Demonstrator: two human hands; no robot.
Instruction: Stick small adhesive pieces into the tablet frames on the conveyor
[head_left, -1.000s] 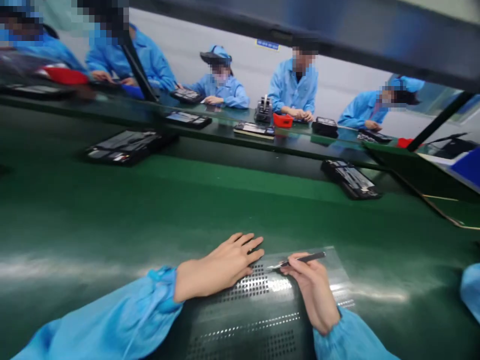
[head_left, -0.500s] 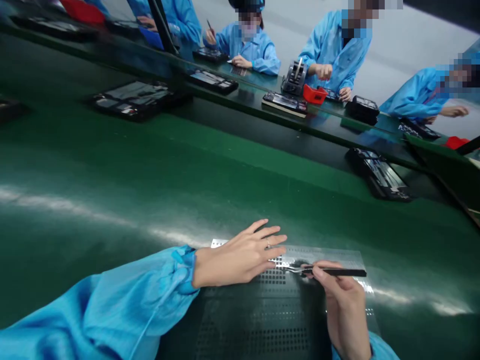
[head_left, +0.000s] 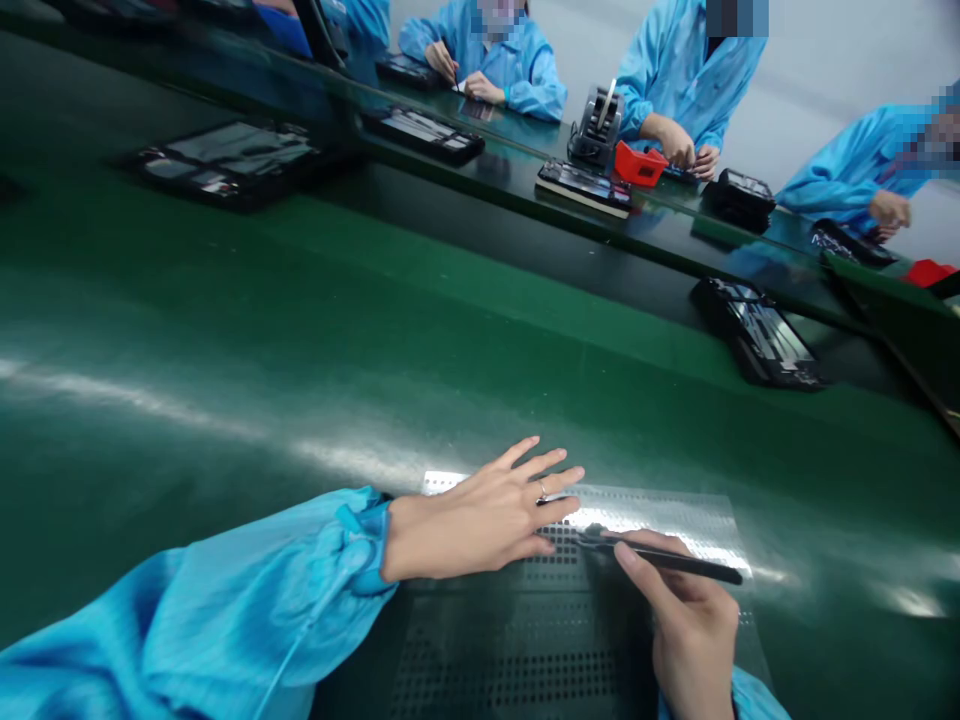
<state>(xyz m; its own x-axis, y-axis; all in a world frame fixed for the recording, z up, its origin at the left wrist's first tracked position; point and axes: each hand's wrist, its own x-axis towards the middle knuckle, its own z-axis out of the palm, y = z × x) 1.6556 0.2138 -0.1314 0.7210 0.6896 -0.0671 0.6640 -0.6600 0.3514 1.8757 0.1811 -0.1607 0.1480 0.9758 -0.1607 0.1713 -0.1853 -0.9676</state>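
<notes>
A clear plastic sheet (head_left: pixel 705 508) with rows of small dark square pads (head_left: pixel 561 550) lies on the green table before me. My left hand (head_left: pixel 495 510) rests flat across the sheet's upper left part, fingers spread, a ring on one finger. In my right hand (head_left: pixel 686 600) is a pair of black tweezers (head_left: pixel 705 566), pinched between thumb and fingers. Their tip points left, at the right edge of the pad rows, close to my left fingertips. Whether a pad is between the tips is too small to tell. Further pad rows (head_left: pixel 517 678) show lower down.
Black trays with shiny parts stand beyond, one at the left (head_left: pixel 232 160) and one at the right (head_left: pixel 761 335). Behind a raised ledge, co-workers in blue smocks handle small items near a red bin (head_left: pixel 639 164) and a black dispenser-like device (head_left: pixel 598 125).
The tweezers have tilted, their back end dropping, and my right hand has shifted slightly. My left hand stays flat, its fingers a little more spread. The view has tipped down slightly.
</notes>
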